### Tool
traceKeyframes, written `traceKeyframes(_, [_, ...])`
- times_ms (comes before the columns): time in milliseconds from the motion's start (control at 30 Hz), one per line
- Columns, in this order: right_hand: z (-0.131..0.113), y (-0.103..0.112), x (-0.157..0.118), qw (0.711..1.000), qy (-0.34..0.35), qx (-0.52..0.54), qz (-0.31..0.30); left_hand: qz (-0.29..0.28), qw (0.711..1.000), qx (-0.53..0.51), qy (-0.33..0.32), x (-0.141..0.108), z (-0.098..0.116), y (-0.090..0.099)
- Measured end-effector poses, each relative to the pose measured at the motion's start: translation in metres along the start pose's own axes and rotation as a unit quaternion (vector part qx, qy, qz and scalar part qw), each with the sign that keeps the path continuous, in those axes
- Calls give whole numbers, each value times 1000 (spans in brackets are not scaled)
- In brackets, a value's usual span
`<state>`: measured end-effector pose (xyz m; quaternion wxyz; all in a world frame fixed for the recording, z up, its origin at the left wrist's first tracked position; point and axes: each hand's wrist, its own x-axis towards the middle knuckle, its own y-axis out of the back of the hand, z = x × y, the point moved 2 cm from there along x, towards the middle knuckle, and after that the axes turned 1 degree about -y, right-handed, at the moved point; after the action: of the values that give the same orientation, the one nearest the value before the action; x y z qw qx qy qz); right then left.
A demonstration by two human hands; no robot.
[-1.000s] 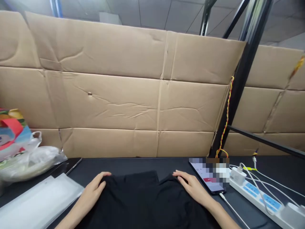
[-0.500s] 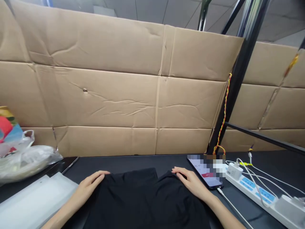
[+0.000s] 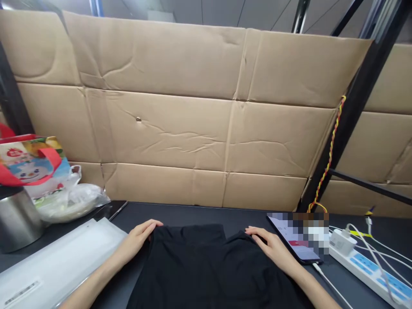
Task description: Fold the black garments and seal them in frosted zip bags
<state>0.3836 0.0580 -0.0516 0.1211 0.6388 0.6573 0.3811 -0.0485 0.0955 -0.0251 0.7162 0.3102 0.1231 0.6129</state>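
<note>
A black cloth garment [image 3: 193, 266] lies flat on the dark table, its top edge away from me and its lower part running out of view. My left hand [image 3: 137, 242] rests at the garment's upper left edge, fingers together and touching the cloth without gripping it. My right hand [image 3: 272, 246] lies on its upper right edge in the same way, close to a smartphone [image 3: 294, 238]. The phone's screen is lit and partly pixelated.
A white charger sits on a power strip [image 3: 367, 270] at right, with white cables nearby. A translucent plastic sleeve [image 3: 54, 262], steel cylinder [image 3: 17, 221], plastic bag [image 3: 72, 201] and printed bag [image 3: 32, 165] stand at left. Cardboard [image 3: 193, 128] walls the table's far side.
The view has turned left and now shows the steel cylinder and more of the printed bag. Both hands remain at the garment's upper edge, with little visible movement.
</note>
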Motion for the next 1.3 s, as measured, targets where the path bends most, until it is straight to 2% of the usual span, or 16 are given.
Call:
traceKeyframes(467, [8,-2,3,1000,1,10,13,13,1000,27,-7,3,-3,-1])
traceKeyframes(733, [4,0,1,1000,-8,6,6,57,996,69,-3,-6,16,2])
traceKeyframes(867, [-9,15,11,1000,-19,4,20,80,991,100,-25,-11,23,5])
traceKeyframes(967, [-35,19,26,1000,-7,2,22,92,988,121,-39,-11,22,6])
traceKeyframes(1033, [-56,10,37,1000,16,0,2,96,986,130,-49,-11,20,6])
traceKeyframes(1133, [-80,-15,50,999,43,-6,-27,104,983,137,-60,-12,17,4])
traceKeyframes(1233, [-88,-37,53,998,56,-15,-31,109,982,141,-63,-12,15,2])
traceKeyframes(1300, [-88,-44,52,998,62,-15,-23,106,982,143,-66,-12,15,2])
